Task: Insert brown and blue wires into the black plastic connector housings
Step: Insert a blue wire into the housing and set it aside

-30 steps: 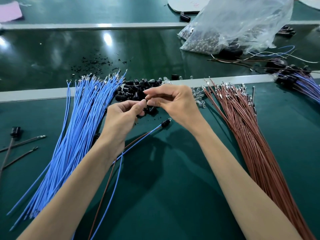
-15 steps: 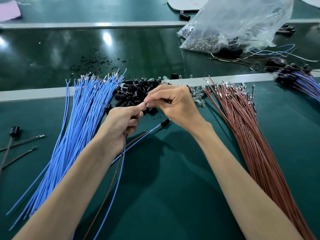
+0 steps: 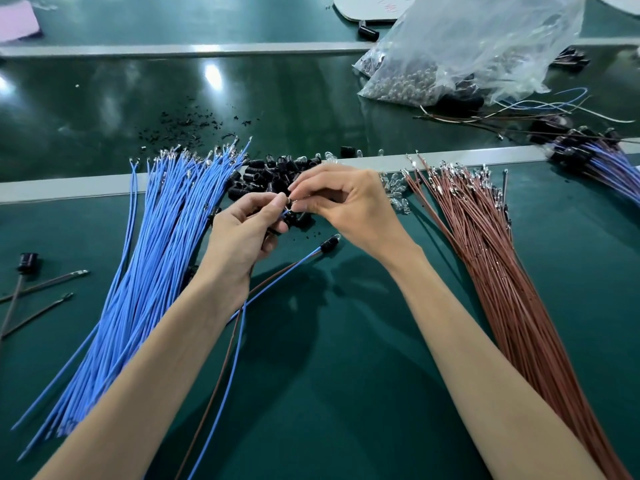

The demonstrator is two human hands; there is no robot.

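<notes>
**Head view: two hands meet at a black connector housing, loose parts crowding in**

Nearest the viewer, two bare forearms reach forward over a dark green bench mat (image 3: 346, 393). A single blue wire (image 3: 224, 393) and a single brown wire (image 3: 207, 410) trail back toward the viewer from under the left hand (image 3: 239, 233). That hand's fingers are curled, with thumb and forefinger pinching a black housing (image 3: 290, 216) just above the mat. The right hand (image 3: 349, 206) meets it fingertip to fingertip. Its thumb and forefinger pinch a metal tip (image 3: 290, 201) at the housing's mouth (probably a wire terminal, though it is too small to be sure), and its other fingers are loosely curled.

The fingers hide the opening, so the tip could enter crooked or go into the wrong cavity. A push off-axis would likely bend it. The trailing wires pass beneath the left forearm, and a shift of that arm could tug them. An assembled lead (image 3: 329, 242) lies just beside the right wrist, where a sweep could knock it.

The blue wire bundle (image 3: 156, 254) lies against the left wrist. The brown wire bundle (image 3: 491, 258) sits apart from the right forearm. A pile of loose housings (image 3: 266, 174) and some clear bulbs (image 3: 394, 188) lie just behind the fingertips. The open mat lies between the forearms.

Farther off, a metal rail (image 3: 69, 185) marks the bench edge. Beyond it runs a glossy conveyor belt (image 3: 104, 109), with a plastic bag (image 3: 485, 46) at far right.
</notes>
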